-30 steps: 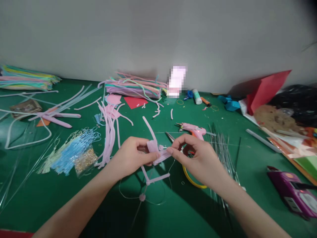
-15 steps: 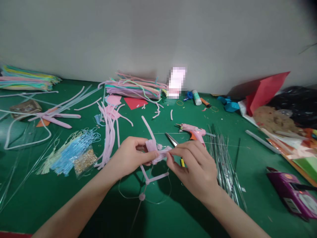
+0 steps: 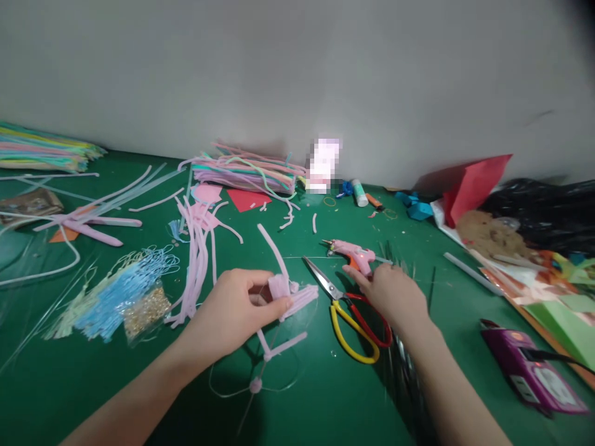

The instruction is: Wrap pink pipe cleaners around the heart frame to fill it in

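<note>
My left hand (image 3: 242, 310) is closed, pinching a pale pink piece made of pipe cleaners (image 3: 300, 301) between thumb and fingers. One pink strand sticks up from it. A thin stem with a small pink ball (image 3: 255, 385), short pink arms and clear wire loops hangs below. My right hand (image 3: 395, 294) reaches over the pink glue gun (image 3: 349, 250), thumb and fingers apart at either side of its handle; whether they touch it I cannot tell. Scissors (image 3: 328, 287) with one yellow and one red handle lie just left of that hand.
Loose pink pipe cleaners (image 3: 195, 266), blue tassels (image 3: 125, 291) and a bag of gold beads (image 3: 146, 313) lie left. Bundled pipe cleaners (image 3: 246, 176) rest by the wall. Thin metallic strips (image 3: 406, 365) run under my right forearm. A purple device (image 3: 530, 368) sits at right.
My right hand has let go of the pink piece and moved right to the glue gun, uncovering the scissors. My left hand still holds the piece. The view has shifted slightly.
</note>
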The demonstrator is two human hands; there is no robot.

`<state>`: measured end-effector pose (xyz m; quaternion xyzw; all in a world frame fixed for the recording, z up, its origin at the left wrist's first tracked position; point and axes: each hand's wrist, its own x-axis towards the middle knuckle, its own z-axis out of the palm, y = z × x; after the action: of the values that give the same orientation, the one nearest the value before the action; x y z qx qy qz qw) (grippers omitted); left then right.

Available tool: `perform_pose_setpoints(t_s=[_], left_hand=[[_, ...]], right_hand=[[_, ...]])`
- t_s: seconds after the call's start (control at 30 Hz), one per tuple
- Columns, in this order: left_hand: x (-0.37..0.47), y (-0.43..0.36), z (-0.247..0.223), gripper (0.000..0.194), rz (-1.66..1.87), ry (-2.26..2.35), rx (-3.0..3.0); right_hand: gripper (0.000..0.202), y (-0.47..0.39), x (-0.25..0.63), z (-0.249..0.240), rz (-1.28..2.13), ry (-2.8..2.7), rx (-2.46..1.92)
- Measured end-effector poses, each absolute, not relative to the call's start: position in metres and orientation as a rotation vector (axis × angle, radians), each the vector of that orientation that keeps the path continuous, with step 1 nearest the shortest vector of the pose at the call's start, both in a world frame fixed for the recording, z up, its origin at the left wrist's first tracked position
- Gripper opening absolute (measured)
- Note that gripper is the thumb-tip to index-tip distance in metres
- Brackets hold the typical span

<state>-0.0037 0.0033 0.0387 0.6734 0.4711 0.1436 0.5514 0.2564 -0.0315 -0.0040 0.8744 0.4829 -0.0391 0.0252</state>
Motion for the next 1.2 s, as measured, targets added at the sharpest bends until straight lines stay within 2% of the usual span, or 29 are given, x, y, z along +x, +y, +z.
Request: perform_pose_setpoints(t_s=[0.17,0.37,0.4,0.53,0.63,0.77,0.9,1.2], left_hand=[[-0.003,0.002,0.038,0.029,0.318,1.1,1.624],[0.0,0.009,0.031,0.022,0.341,1.017,1.474],[0.0,0.009,0.03,0.021,0.352,1.009,1.441],[0.003,0.01,0.028,0.017,0.368,1.01,1.388],[0.004,0.011,0.027,0.016,0.359,1.008,1.391],[0.004,0.011,0.027,0.017,0.369,1.024,1.398],[0.004,0.011,0.029,0.023,0.373,1.067,1.433],[0.002,0.012,0.025,0.019,0.361,1.04,1.435]], right_hand=[[0.049,-0.025,0.255,-0.017,-0.195,1.498,2.83],[0.042,-0.036,0.25,0.001,-0.396,1.542,3.078],[0.043,-0.039,0.245,0.005,-0.505,1.601,3.106],[0.048,-0.047,0.214,0.012,-1.49,1.726,3.281],[0.051,-0.047,0.197,0.009,-1.872,1.661,3.244],[0.051,-0.046,0.191,0.004,-2.123,1.614,3.082],[0.052,-0.05,0.19,0.004,-2.214,1.531,3.055],[0.05,-0.04,0.187,0.004,-2.63,1.441,2.816]])
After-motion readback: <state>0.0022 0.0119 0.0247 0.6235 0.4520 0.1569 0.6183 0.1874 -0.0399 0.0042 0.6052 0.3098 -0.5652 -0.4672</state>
